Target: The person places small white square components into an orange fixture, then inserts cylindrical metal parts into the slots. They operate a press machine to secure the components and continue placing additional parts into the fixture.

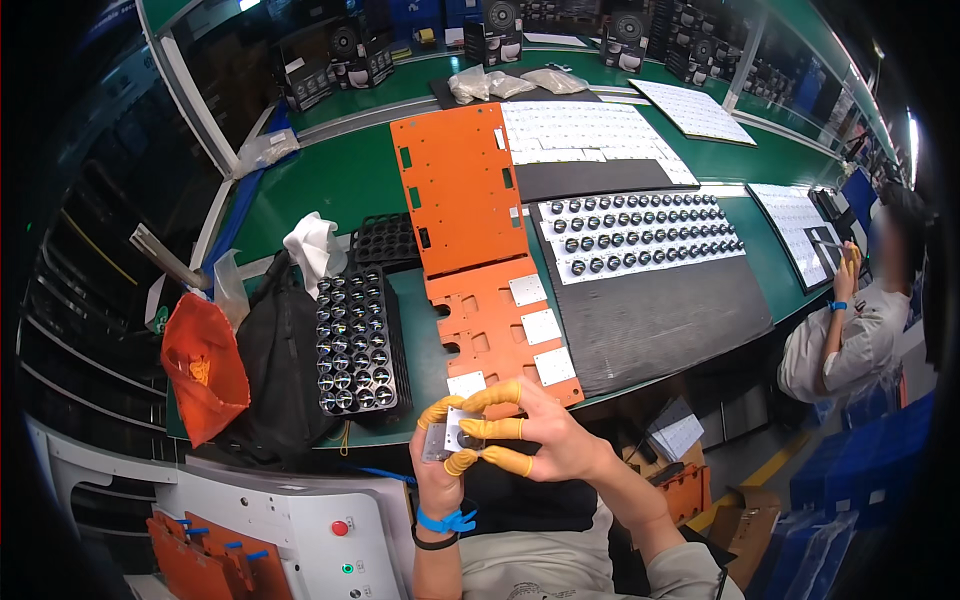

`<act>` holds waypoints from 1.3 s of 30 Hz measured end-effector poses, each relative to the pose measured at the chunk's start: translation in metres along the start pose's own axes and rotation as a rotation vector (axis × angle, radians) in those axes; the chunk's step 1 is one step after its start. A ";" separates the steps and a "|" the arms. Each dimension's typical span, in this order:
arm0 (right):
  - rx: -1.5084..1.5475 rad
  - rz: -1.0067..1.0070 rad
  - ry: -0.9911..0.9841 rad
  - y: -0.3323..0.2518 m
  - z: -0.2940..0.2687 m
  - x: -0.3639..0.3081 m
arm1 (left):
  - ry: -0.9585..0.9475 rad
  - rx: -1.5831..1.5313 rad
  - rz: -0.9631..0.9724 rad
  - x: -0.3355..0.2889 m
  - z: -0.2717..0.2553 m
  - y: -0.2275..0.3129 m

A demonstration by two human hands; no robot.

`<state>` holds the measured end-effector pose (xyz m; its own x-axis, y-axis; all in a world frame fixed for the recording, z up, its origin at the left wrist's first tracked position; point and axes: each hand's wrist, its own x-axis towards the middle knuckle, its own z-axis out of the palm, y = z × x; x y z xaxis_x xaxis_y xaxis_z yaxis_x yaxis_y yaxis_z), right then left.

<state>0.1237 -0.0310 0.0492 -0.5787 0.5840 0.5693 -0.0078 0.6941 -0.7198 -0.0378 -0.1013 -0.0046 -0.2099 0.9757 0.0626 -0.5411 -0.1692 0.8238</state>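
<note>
Close to my body, just in front of the table edge, my left hand (437,462) grips a small white square plate (455,418) by its edges. Yellow finger covers are on both my hands. My right hand (535,432) has its fingers pinched on a small dark round lens piece (467,439) at the face of that plate. Fingers partly hide the lens piece. Beyond my hands lies an orange fixture board (490,300) with several white plates (541,327) along its right side. A black tray (388,385) of shiny round lenses stands left of it.
An upright orange panel (455,190) rises behind the fixture. Right of it, rows of lens-topped white plates (640,232) sit on a black mat (660,325). An orange bag (200,370) stands left. A control panel with a red button (340,527) is lower left. Another person (850,340) works at right.
</note>
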 end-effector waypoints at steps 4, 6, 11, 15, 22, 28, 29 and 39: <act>-0.060 -0.022 0.067 -0.009 0.006 0.002 | 0.002 -0.146 -0.128 -0.001 0.002 0.003; -0.147 -0.068 0.140 -0.005 0.012 0.001 | -0.021 -0.190 -0.167 -0.001 0.003 0.000; -0.335 -0.172 0.231 0.004 0.014 -0.005 | -0.028 -0.282 -0.260 -0.010 0.010 -0.010; -0.283 -0.205 0.294 0.002 0.014 -0.008 | -0.084 -0.268 -0.303 -0.015 0.015 -0.009; -0.217 -0.230 0.330 0.002 0.013 -0.009 | -0.183 -0.189 -0.315 -0.020 0.013 -0.017; -0.246 -0.126 0.363 0.007 0.001 -0.011 | -0.046 0.181 -0.132 -0.005 0.017 0.001; -0.273 -0.118 0.346 0.007 -0.002 -0.011 | -0.045 0.238 -0.050 -0.003 0.018 0.004; -0.329 -0.097 0.192 0.010 -0.001 -0.011 | -0.009 0.635 0.275 0.003 0.016 0.012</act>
<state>0.1310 -0.0297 0.0364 -0.4250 0.5555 0.7147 0.2252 0.8296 -0.5108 -0.0318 -0.0978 0.0145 -0.2628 0.9106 0.3189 0.1130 -0.2992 0.9475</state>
